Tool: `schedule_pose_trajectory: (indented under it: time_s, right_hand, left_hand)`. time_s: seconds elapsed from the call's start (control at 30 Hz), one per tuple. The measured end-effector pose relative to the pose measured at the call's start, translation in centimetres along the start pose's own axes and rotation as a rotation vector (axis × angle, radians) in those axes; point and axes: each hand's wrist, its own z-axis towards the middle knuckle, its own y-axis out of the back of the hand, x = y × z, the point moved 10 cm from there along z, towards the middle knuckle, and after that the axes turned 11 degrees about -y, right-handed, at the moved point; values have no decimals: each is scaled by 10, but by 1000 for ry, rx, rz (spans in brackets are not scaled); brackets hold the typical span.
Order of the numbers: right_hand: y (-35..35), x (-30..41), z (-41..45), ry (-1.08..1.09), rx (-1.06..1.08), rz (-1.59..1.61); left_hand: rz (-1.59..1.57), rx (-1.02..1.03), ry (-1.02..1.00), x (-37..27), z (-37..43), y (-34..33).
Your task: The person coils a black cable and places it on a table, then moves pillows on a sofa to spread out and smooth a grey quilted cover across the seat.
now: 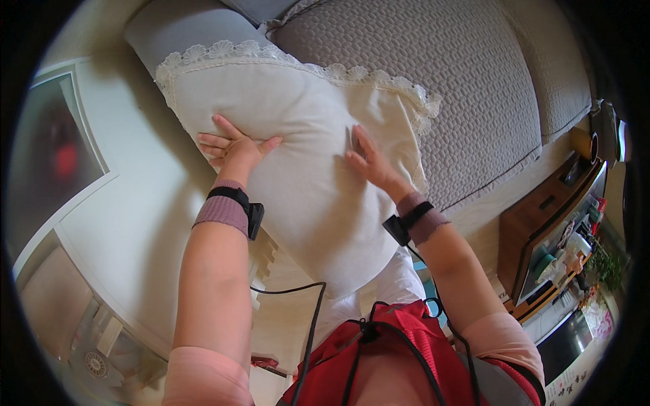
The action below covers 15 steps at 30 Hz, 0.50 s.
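A cream cloth cover (pixel 304 213) with a scalloped lace trim (pixel 223 53) lies draped over the sofa's grey armrest (pixel 188 30). Its right part hangs over the seat side, where a grey quilted sofa cover (pixel 406 45) shows. My left hand (pixel 237 150) presses palm down on the cloth near its left edge, fingers spread, with creases running out from the thumb. Farther right, my right hand (pixel 375 163) rests edge-on against the cloth, thumb a little apart from the fingers. Neither hand grips anything. The cloth hides most of the armrest beneath it.
To the right stands a wooden coffee table (pixel 518 254) bearing several items. A television (pixel 566 340) is beyond it. A white wall (pixel 117 137) with a framed panel (pixel 56 152) is on the left. A black cable (pixel 316 314) runs in front of my body.
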Motion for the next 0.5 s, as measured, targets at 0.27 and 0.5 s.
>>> schedule_pose_trajectory:
  time_s: [0.27, 0.5]
  right_hand:
    - [-12, 26, 25, -187, 212, 35]
    - [135, -52, -33, -443, -790, -415]
  left_hand:
    - [-15, -22, -11, 13, 3, -1]
    - [12, -9, -7, 1, -1, -1]
